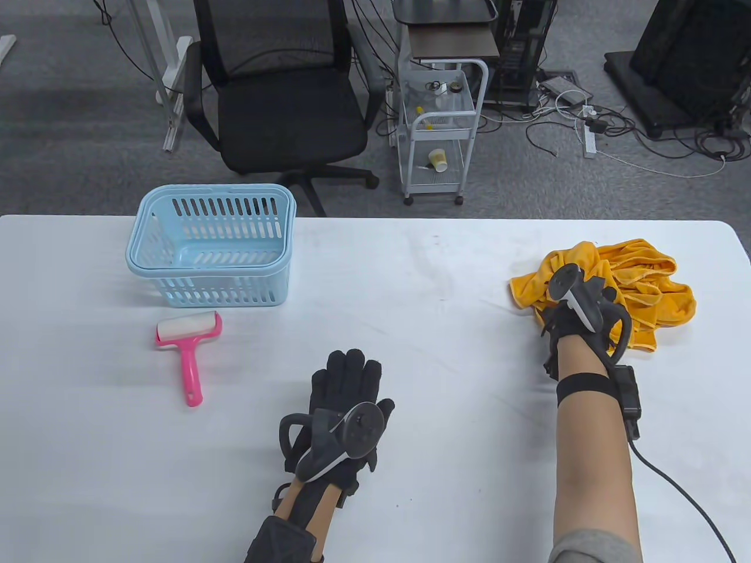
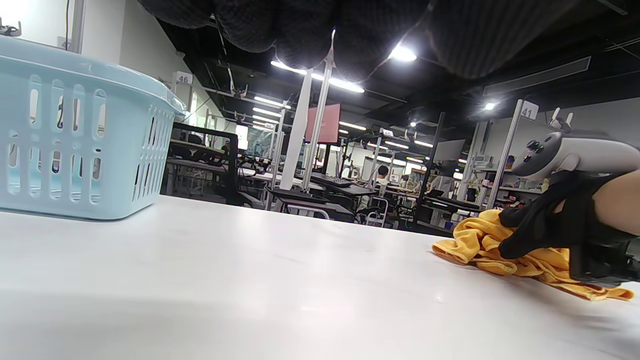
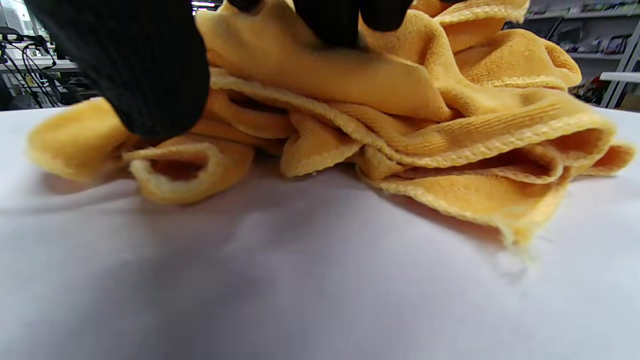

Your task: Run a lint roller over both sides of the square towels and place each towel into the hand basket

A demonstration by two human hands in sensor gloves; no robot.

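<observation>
A crumpled heap of yellow towels [image 1: 648,272] lies at the table's right. My right hand [image 1: 563,314] is on its near left part and grips the cloth. The right wrist view shows the thumb [image 3: 150,65] and fingers pressed into the towel folds [image 3: 400,85]. Seen from the left wrist, that hand [image 2: 540,225] curls over the towels [image 2: 475,240]. My left hand [image 1: 349,381] lies flat on the table at the near middle, fingers straight, holding nothing. A pink lint roller [image 1: 189,346] lies in front of the light blue hand basket [image 1: 223,290], which has nothing in it.
The basket [image 2: 75,150] stands at the far left of the white table [image 1: 410,281]. Behind the table's far edge are a black office chair [image 1: 276,99] and a white wire cart [image 1: 440,129]. A cable [image 1: 680,498] runs from my right wrist.
</observation>
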